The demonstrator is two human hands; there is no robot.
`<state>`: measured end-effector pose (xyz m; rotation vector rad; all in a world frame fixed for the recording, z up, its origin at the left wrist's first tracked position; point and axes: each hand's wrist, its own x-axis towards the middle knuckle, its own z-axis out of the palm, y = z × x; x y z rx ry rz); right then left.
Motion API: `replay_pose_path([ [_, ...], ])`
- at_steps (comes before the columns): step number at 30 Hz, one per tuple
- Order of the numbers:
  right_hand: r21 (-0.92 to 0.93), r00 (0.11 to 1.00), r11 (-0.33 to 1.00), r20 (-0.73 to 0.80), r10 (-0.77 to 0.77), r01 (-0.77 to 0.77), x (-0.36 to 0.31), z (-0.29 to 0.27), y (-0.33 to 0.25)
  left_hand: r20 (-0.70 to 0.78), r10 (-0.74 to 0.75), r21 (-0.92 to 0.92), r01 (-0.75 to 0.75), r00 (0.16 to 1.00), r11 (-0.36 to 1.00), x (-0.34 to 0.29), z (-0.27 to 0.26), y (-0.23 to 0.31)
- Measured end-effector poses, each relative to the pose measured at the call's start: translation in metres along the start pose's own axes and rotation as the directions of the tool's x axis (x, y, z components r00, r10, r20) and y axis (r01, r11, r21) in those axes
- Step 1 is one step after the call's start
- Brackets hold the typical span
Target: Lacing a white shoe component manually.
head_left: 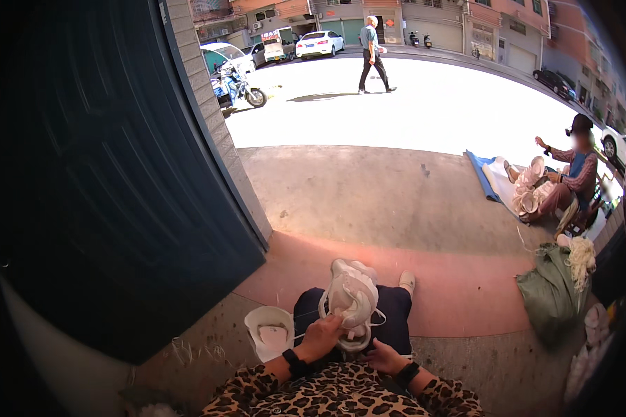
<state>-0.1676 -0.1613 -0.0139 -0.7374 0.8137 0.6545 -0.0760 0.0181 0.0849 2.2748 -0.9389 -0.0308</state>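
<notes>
A pale, off-white fabric piece (355,295) with a soft padded shape and thin loops or straps lies across my lap; its exact kind I cannot make out. My left hand (321,338) pinches its near left side, fingers closed together. Beside its near right edge is my right hand (386,357), thumb raised and fingers apart, with nothing visible in it. Left of my knees stands a white open container (250,318) with a pale piece inside. A faint thread seems to run between the container and my lap.
A dark door (118,174) stands at left. Tangled pale string (195,351) lies on the floor. At right are a green sack (553,288) with cream yarn (581,257) and a seated person (581,167) among similar pale pieces. Another person (372,55) walks along the street.
</notes>
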Motion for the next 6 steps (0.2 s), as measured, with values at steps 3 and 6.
replay_pose_path([
  [3,-0.021,0.761,0.93,0.582,-0.286,0.366,0.064,-0.034,0.009,0.064,0.007,-0.046,-0.004,0.998,0.999,-0.003,-0.008,0.007],
  [6,-0.605,0.654,0.318,0.485,-0.58,0.73,0.038,-0.004,-0.007,0.322,0.038,-0.119,0.0,0.946,0.993,-0.012,-0.02,0.006],
])
